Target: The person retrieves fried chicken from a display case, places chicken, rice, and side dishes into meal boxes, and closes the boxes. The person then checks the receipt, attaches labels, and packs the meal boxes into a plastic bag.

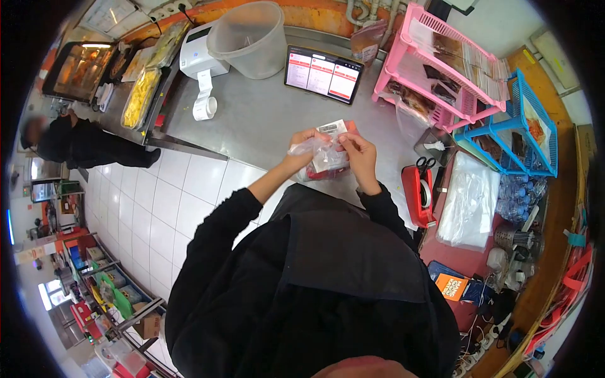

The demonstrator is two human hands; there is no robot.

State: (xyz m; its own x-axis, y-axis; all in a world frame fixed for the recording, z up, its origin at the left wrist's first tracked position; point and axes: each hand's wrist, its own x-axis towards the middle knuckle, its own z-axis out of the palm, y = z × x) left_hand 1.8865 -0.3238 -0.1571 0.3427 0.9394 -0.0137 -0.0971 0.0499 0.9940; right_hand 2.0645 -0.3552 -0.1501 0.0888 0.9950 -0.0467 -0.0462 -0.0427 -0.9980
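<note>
Both hands are at a clear plastic bag [322, 153] at the front edge of the steel counter. My left hand [305, 146] is closed on the bag's gathered plastic. My right hand [360, 155] has its thumb and fingers pinched together at the bag's upper right. A white printed slip [330, 128] shows between the hands, against the bag. Something red shows through beneath and behind the plastic; its kind is not clear. The fingers partly hide the bag's top.
A tablet [323, 74], label printer [200, 51] and plastic bucket [247, 41] stand behind on the counter [252, 107]. To the right are pink racks [441, 69], blue racks [513, 126], a red tape dispenser [416, 196] and stacked plastic bags [468, 200]. A person [88, 142] stands far left.
</note>
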